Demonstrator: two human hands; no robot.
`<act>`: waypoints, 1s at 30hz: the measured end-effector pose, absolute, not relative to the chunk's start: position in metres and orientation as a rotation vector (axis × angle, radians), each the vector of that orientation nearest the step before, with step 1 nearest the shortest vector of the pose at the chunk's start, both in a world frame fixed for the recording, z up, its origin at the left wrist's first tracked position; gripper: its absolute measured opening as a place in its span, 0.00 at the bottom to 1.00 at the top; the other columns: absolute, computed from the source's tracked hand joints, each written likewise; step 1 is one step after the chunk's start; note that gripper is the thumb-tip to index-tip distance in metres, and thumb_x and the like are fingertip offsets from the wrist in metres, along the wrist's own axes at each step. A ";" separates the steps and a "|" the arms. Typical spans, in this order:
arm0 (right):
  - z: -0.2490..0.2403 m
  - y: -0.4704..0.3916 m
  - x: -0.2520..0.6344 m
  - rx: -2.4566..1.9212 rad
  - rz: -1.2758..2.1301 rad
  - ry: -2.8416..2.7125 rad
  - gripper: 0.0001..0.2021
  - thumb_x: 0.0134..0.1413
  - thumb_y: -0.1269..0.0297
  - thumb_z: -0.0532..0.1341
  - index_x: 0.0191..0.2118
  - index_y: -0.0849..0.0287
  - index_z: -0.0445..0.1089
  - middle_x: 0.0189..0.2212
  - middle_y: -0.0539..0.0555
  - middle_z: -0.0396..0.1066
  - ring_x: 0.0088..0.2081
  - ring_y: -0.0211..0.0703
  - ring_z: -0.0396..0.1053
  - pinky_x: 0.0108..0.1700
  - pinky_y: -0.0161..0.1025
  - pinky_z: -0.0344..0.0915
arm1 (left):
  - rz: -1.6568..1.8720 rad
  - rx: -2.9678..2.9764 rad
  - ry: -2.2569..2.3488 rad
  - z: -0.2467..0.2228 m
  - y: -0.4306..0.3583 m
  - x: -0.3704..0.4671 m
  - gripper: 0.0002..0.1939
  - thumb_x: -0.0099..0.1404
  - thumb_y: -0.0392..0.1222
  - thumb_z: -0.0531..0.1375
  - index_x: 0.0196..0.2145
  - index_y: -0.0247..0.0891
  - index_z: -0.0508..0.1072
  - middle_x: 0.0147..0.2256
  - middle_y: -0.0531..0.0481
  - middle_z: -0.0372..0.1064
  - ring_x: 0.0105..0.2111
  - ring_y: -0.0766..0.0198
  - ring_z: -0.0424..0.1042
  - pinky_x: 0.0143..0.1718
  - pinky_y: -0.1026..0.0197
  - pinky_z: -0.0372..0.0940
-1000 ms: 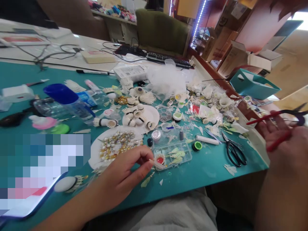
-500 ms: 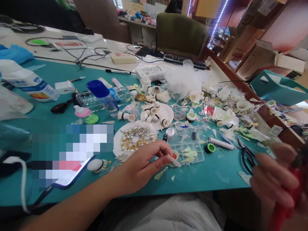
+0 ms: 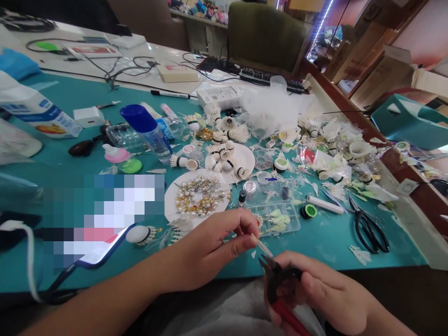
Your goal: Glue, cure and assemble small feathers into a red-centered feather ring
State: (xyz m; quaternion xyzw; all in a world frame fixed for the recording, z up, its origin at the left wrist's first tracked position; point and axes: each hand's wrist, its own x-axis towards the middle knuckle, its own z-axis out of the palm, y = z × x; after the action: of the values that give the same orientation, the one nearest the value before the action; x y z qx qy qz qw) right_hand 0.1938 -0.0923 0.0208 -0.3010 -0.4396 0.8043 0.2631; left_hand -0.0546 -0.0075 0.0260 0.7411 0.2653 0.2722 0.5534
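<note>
My left hand (image 3: 220,247) is closed in a pinch on a thin white feather piece (image 3: 263,246), which sticks out to the right of the fingertips. In my right hand (image 3: 331,284) are red-handled cutting pliers (image 3: 271,275), with the fingers wrapped round the handles. Their jaws are parted and point up toward the feather piece, close to its free end; whether they touch cannot be made out. Just beyond the left fingertips lies a clear compartment box (image 3: 289,224) with pale green pieces inside. Behind the left hand, a white plate (image 3: 170,198) holds gold and pearl beaded pieces.
Black-handled scissors (image 3: 371,228) and a small green pot (image 3: 308,211) lie to the right. Shuttlecocks rest on a second plate (image 3: 248,156) and in a heap at the back. A glue bottle (image 3: 147,128) and a lit phone (image 3: 105,247) are on the left.
My right hand has brought the pliers in from the far right to the left hand. The left hand keeps its pinch on the feather piece, while the view has shifted slightly.
</note>
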 end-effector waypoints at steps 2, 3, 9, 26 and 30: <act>0.019 -0.090 0.191 -0.788 2.196 -1.177 0.23 0.69 0.42 0.53 0.51 0.57 0.68 0.36 0.56 0.72 0.31 0.34 0.68 0.33 0.32 0.63 | 0.633 1.743 0.615 0.027 -0.008 -0.054 0.09 0.75 0.43 0.54 0.37 0.40 0.69 0.36 0.53 0.70 0.35 0.65 0.68 0.38 0.64 0.63; 0.019 -0.089 0.190 -0.771 2.206 -1.165 0.23 0.69 0.42 0.53 0.51 0.57 0.68 0.36 0.55 0.72 0.29 0.34 0.68 0.32 0.31 0.62 | 0.629 1.737 0.610 0.027 -0.008 -0.054 0.09 0.75 0.43 0.54 0.37 0.40 0.69 0.35 0.53 0.69 0.35 0.65 0.67 0.38 0.65 0.63; 0.011 -0.087 0.191 -0.740 2.239 -1.074 0.22 0.69 0.43 0.54 0.52 0.57 0.66 0.35 0.54 0.72 0.28 0.33 0.68 0.30 0.30 0.63 | 0.647 1.731 0.551 0.024 -0.006 -0.055 0.07 0.77 0.42 0.54 0.39 0.41 0.68 0.36 0.55 0.67 0.35 0.67 0.66 0.38 0.66 0.61; 0.013 -0.083 0.192 -0.812 2.222 -1.144 0.24 0.69 0.42 0.54 0.45 0.61 0.69 0.34 0.55 0.71 0.27 0.32 0.68 0.27 0.28 0.61 | 0.662 1.858 0.498 0.021 -0.007 -0.057 0.06 0.77 0.38 0.52 0.41 0.42 0.67 0.37 0.56 0.66 0.36 0.69 0.66 0.40 0.68 0.62; 0.010 -0.084 0.192 -0.802 2.203 -1.147 0.22 0.69 0.42 0.54 0.45 0.59 0.67 0.33 0.53 0.70 0.27 0.32 0.66 0.24 0.26 0.59 | 0.663 1.882 0.510 0.021 -0.007 -0.057 0.05 0.77 0.38 0.52 0.42 0.42 0.67 0.37 0.56 0.67 0.36 0.68 0.67 0.40 0.68 0.62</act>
State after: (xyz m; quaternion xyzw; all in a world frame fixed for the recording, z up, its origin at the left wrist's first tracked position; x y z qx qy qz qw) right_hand 0.1925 -0.0836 0.0101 -0.2964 -0.4241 0.8144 0.2627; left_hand -0.0572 -0.0073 0.0208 0.7832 0.2122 0.2759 0.5152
